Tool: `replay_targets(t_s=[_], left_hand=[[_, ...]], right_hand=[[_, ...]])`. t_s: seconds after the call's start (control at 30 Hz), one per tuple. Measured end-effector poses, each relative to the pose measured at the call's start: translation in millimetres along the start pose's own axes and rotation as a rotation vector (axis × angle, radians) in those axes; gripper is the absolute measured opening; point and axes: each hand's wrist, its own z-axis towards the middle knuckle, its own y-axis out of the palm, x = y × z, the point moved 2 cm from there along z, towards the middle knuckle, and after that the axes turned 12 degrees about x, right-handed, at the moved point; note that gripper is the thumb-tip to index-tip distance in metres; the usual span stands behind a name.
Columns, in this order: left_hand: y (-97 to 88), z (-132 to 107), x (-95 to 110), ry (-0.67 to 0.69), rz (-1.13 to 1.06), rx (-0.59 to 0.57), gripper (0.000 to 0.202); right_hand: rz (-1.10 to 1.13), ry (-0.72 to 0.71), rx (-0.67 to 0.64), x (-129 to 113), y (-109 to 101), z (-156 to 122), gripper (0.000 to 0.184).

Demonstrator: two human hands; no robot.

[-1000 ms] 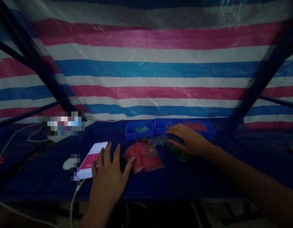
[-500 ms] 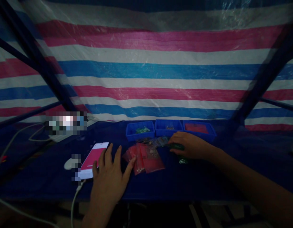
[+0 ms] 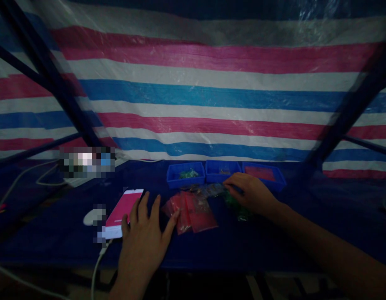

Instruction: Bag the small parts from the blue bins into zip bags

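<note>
My left hand (image 3: 143,235) rests with fingers spread between a phone and a fan of small red plastic packets. Its thumb touches the left side of the red packets (image 3: 194,214), and its outer fingers lie by the right edge of the lit phone (image 3: 124,210). Farther right, my right hand (image 3: 254,193) has thumb and forefinger drawn together at the end of a row of clear packets (image 3: 208,191), seemingly pinching one edge; dim light blurs the contact. Green packets (image 3: 239,210) lie on the table under that hand, partly covered by it.
Three blue trays stand along the back: the left tray (image 3: 169,177) holds green packets, the middle tray (image 3: 208,171) small pieces, the right tray (image 3: 279,181) red packets. A white round object (image 3: 92,217) and a cable (image 3: 97,260) lie left. Striped sheeting (image 3: 211,96) hangs behind.
My right hand has shifted slightly; its thumb has moved up from the green packet towards the forefinger by the clear packets. More of the green packets shows. My left hand stays put.
</note>
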Motion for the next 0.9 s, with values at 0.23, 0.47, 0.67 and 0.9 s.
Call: replay_targets(t_s=[0.23,0.47,0.67,0.9], left_hand=[[-1.9,2,2,-0.012,0.008,-0.022,0.073],[-0.7,1,1,-0.007,0.012,-0.008,0.074],[-0.2,1,0,-0.006,0.008,0.001,0.073],[-2.4,2,1,0.005,0.001,-0.010,0.072]], right_hand=[[0.142,0.228,0.135,4,-6,1,0.023],[0.875,0.610,0.201,20,15,1,0.029],[1.092,0.668,0.173,23,21,2,0.039],[1.039,0.643,0.117,19,18,0,0.037]])
